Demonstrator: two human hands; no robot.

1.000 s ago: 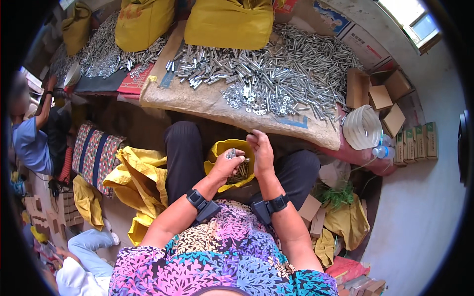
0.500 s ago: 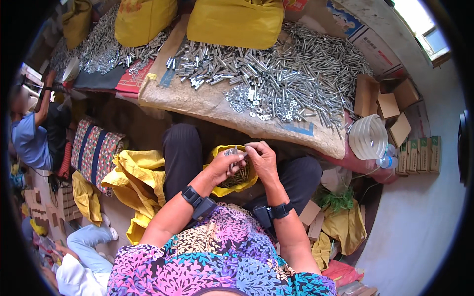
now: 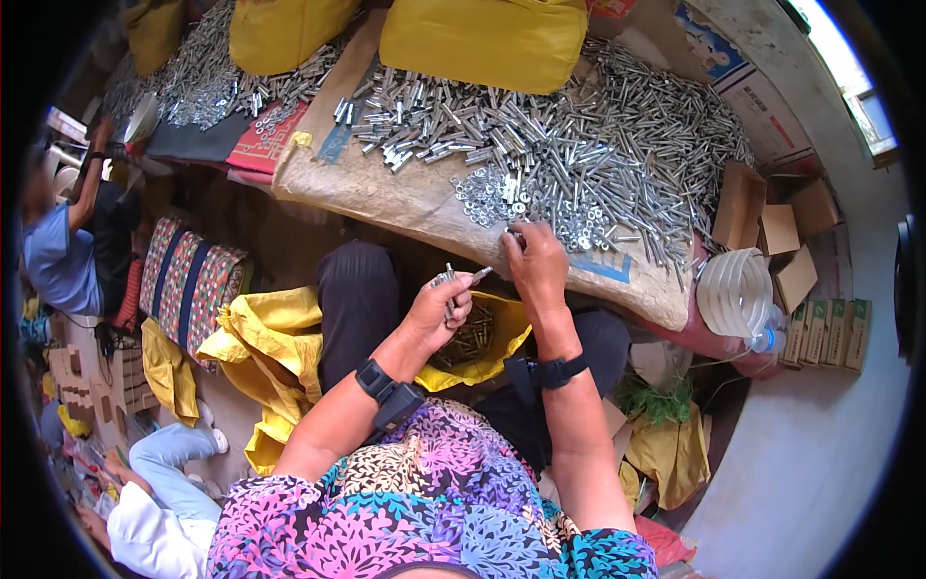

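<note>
My left hand (image 3: 436, 314) is closed around several slim metal bolts (image 3: 450, 274), held above an open yellow sack (image 3: 518, 328) between my knees. One bolt sticks out past the thumb toward the right. Brass-coloured and darker metal pieces (image 3: 470, 340) lie inside the sack. My right hand (image 3: 540, 265) reaches to the front edge of the work table (image 3: 386, 207), its thumb and fingertips pinched together next to loose washers (image 3: 485, 196). Whatever sits between those fingertips is too small to tell. Behind the washers spreads a large heap of silvery metal sleeves and rods (image 3: 588, 145).
A full yellow sack (image 3: 482, 43) stands behind the heap. Right of the table are open cardboard boxes (image 3: 779, 229), stacked translucent bowls (image 3: 733, 294) and green-and-brown cartons (image 3: 830, 333). Yellow cloth sacks (image 3: 270, 347) and a patterned padded seat (image 3: 188, 289) lie left. Two other people sit at left.
My right hand has left the left hand and moved forward to the washers at the table edge. My left hand keeps its bolts over the sack, one now pointing right.
</note>
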